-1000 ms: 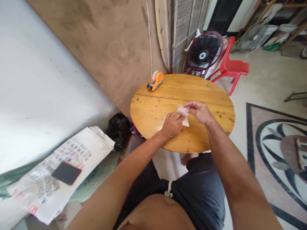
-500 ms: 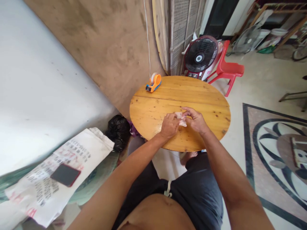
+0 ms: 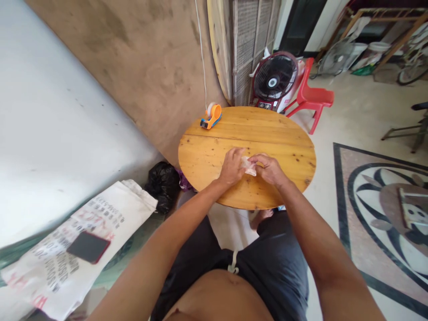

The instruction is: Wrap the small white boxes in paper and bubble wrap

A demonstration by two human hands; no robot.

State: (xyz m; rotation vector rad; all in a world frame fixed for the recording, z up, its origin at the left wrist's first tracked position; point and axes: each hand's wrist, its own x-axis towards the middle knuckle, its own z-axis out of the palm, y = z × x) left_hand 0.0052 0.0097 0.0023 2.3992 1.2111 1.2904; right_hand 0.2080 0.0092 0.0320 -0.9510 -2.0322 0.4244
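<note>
A small, crumpled, whitish-pink piece of thin wrapping (image 3: 248,166) lies between my hands, low over the round wooden table (image 3: 200,156). Whether it is paper or plastic I cannot make out. My right hand (image 3: 270,169) pinches its right side between thumb and fingers. On the other side, my left hand (image 3: 231,167) has its fingers raised and apart, with the thumb close to the wrapping's left edge. An orange tape dispenser (image 3: 213,117) with a roll of tape stands at the table's back left edge.
Behind the table are a dark red fan (image 3: 274,80) and a red plastic chair (image 3: 312,96). At my left, a phone (image 3: 88,246) rests on a printed white sack (image 3: 117,203), near a black plastic bag (image 3: 162,185). A brown board (image 3: 150,67) leans along the wall.
My left hand's fingers have lifted off the wrapping and moved apart. My right hand's fingers have closed in on it. The view has shifted slightly.
</note>
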